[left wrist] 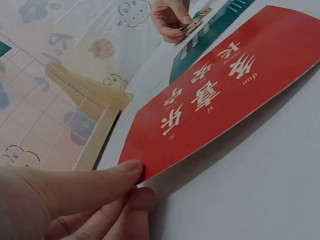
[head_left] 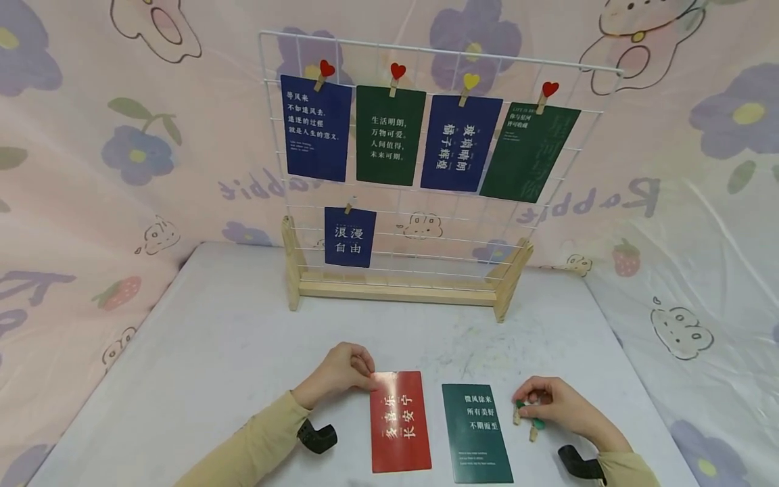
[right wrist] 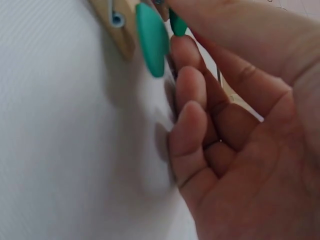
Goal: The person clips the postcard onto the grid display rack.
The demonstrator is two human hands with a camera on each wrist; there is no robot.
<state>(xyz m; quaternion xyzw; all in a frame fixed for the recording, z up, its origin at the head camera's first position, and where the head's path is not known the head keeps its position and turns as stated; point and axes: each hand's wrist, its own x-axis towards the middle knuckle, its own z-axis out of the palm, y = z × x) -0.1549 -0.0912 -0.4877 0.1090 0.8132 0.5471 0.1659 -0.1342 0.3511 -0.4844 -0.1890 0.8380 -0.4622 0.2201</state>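
Observation:
My left hand point(head_left: 342, 370) pinches the top left corner of a red card point(head_left: 398, 456) with pale Chinese characters. In the left wrist view, thumb and fingers grip that corner, and a shadow lies under the card's near edge. Beside the red card lies a dark green card point(head_left: 475, 436) with white text. To its right, my right hand point(head_left: 560, 406) pinches a small wooden clothespin point(head_left: 517, 414) with a green decoration between thumb and forefinger. Another green-topped clothespin point(head_left: 534, 431) is close under those fingers; the right wrist view shows its green piece point(right wrist: 151, 42) near the white surface.
At the back of the white table point(head_left: 213, 325) stands a white wire grid rack on a wooden base point(head_left: 395, 291). Blue and green cards hang from it by clothespins, including a green card point(head_left: 391, 135) and a small blue card point(head_left: 349, 237). Patterned cloth point(head_left: 669, 237) surrounds the table.

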